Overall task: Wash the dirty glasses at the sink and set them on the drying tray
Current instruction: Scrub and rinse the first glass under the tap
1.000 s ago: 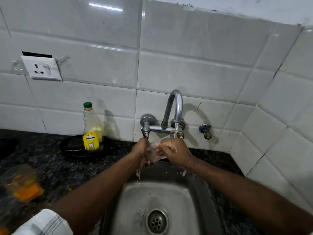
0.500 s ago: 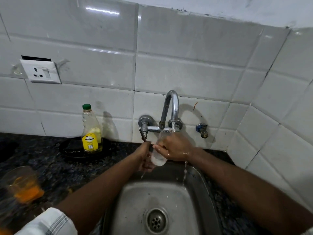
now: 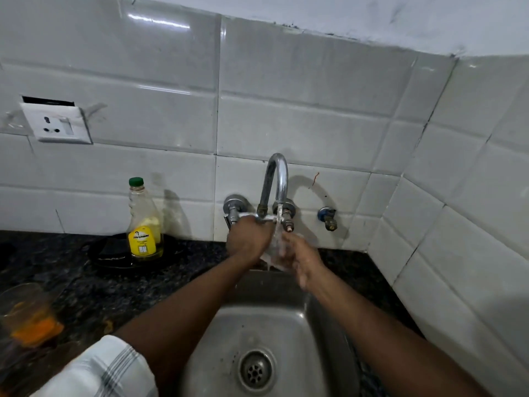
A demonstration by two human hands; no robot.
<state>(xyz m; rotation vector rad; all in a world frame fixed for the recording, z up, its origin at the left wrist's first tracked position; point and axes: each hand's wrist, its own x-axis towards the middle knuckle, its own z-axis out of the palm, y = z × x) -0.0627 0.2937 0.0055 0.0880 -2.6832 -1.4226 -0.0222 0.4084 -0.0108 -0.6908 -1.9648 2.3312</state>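
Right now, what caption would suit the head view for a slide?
Left hand and right hand rinse a glass under the running tap above the sink.

Bare forearms; left sleeve (image 3: pixel 108 368) white with grey check stripes.

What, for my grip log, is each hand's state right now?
Left hand: closed around the glass under the running tap.
Right hand: on the glass, but too blurred to tell its grip.
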